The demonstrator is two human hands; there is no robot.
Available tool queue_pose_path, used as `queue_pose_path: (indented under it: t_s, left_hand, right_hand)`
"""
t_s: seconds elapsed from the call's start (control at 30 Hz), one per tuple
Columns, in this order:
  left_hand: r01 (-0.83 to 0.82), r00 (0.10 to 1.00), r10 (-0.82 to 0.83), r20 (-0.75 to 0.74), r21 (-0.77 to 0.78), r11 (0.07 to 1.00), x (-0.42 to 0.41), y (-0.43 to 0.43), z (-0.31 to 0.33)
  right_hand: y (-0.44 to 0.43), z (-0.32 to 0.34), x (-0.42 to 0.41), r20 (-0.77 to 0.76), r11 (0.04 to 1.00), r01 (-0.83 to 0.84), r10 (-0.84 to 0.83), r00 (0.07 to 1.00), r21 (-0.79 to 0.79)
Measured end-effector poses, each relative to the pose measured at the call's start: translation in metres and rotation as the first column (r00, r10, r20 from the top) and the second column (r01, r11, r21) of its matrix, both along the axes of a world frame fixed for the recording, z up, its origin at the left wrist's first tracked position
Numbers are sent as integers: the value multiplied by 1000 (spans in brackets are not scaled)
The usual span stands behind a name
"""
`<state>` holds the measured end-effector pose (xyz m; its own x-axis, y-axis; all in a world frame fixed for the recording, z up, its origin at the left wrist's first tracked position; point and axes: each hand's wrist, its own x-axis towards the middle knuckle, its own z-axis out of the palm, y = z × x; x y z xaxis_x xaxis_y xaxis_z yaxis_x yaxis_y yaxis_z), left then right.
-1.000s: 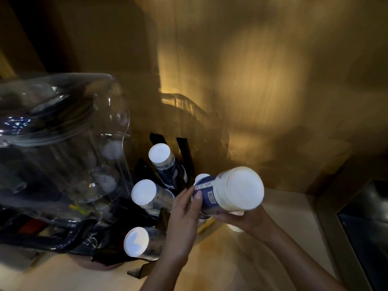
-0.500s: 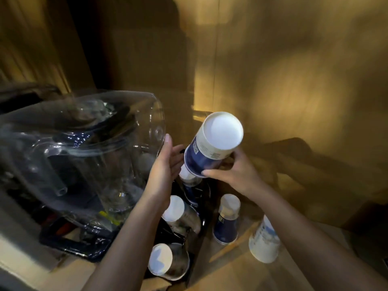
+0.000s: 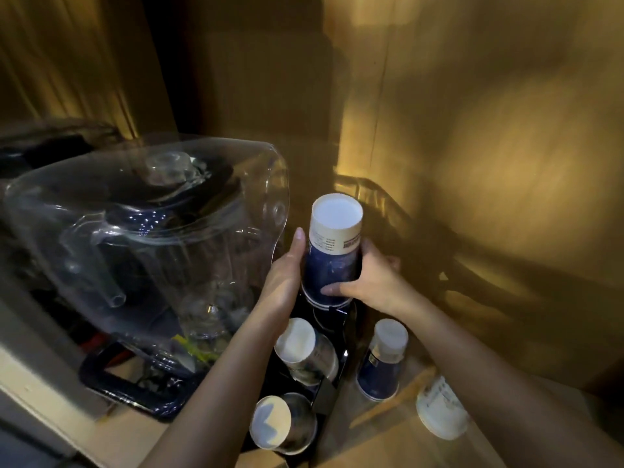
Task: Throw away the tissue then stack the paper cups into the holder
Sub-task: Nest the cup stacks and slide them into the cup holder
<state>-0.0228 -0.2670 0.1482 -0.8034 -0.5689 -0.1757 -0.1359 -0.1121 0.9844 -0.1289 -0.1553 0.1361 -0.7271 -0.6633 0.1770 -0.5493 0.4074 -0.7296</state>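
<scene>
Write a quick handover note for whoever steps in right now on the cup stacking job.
Both hands are on one upturned blue cup: the left hand flat against its side, the right hand in a grip near its rim, at the top slot of the black holder.
Two lower slots already hold cups.
Left: a blue cup and a white cup, both upside down on the counter to the right.
No tissue in view.
</scene>
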Motion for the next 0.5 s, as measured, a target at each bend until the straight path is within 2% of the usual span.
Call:
queue_pose_path:
  t_s: [0.1,0.17,0.33,0.5]
  left_hand:
    - [-48,999,48,-4,-72,996,-3,0,-9]
    - [-56,998,56,-4,-207,977,-3,3,-17]
    - [-18,994,79,82,-569,822,-5,8,-34]
    - [12,994,68,88,-691,723,-5,10,-40]
  right_hand:
    - [0,-9,-5,29,999,-15,14,999,36]
    - [1,-15,-6,19,997,-37,36,999,64]
    - [-1,-25,-4,-119,986,-78,96,988,148]
    - [-1,-24,-4,-179,970,-76,119,977,231]
